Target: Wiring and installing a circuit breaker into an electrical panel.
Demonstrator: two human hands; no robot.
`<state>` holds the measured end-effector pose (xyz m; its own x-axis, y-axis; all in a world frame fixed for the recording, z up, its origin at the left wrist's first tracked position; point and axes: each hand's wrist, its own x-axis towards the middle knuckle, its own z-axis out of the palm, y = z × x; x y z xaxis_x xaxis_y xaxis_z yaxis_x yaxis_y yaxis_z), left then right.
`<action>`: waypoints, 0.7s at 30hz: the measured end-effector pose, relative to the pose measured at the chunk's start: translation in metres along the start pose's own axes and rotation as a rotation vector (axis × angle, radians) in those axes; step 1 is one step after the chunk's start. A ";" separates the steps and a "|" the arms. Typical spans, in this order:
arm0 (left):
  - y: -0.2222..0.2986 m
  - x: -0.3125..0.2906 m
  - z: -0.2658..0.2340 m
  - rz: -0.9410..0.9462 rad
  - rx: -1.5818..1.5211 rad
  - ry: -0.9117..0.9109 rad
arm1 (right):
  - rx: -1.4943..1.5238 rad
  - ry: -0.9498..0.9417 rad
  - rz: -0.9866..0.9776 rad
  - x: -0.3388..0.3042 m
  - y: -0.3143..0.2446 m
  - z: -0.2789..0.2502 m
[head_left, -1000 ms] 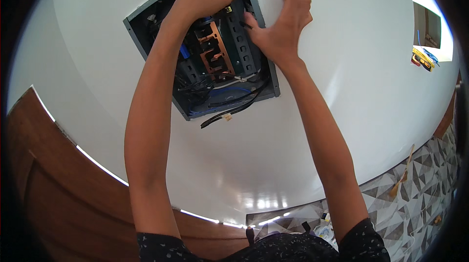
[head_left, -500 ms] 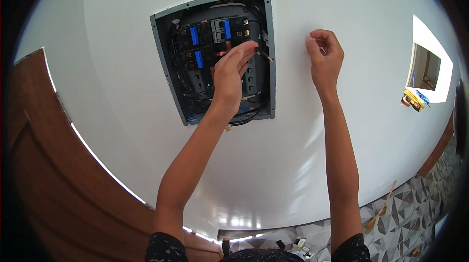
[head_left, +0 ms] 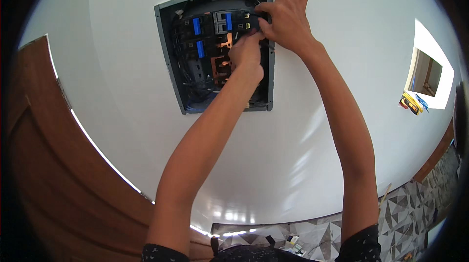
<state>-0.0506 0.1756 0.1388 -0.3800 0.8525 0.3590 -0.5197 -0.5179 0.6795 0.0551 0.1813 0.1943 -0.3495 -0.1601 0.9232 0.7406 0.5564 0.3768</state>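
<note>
A grey electrical panel box is set into the white wall, its cover off. Inside it sit black circuit breakers with blue switches and bare copper bars. My left hand is inside the right half of the box, its fingers curled in by the side wall; what they hold is hidden. From the right, my right hand reaches over the upper right edge of the frame. Its thumb and forefinger close around a black wire beside the brass screw terminals, while other fingers rest against the wall by the corner.
Black and blue wires bunch at the bottom of the box. A brown wooden door stands at the left. On the right, yellow-handled tools lie by a wall opening. Small items lie on the patterned tile floor.
My right hand has moved left from beside the box to its upper right edge. My left hand has gone further right into the box, and its straight fingers are now curled.
</note>
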 end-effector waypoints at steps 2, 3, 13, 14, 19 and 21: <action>0.006 -0.024 0.015 0.002 -0.046 0.024 | -0.153 0.062 -0.075 0.000 0.000 -0.003; 0.008 -0.030 0.015 0.001 -0.044 0.029 | -0.148 0.060 -0.073 0.006 0.004 -0.001; 0.118 -0.119 -0.124 0.439 0.496 -0.536 | 0.242 0.246 0.379 -0.148 0.017 -0.161; 0.130 -0.148 -0.146 0.420 0.409 -0.650 | 0.462 0.167 0.450 -0.191 0.014 -0.177; 0.126 -0.219 -0.332 -0.180 -0.165 -1.050 | 0.908 -0.658 1.186 -0.361 -0.100 -0.201; 0.060 -0.249 -0.392 -0.225 0.005 -0.558 | 1.007 -0.876 1.113 -0.401 -0.147 -0.202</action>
<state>-0.2873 -0.0953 -0.1606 0.1982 0.8507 0.4869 -0.5370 -0.3213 0.7800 0.2024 -0.0012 -0.2160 -0.3970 0.8839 0.2474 0.3244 0.3873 -0.8630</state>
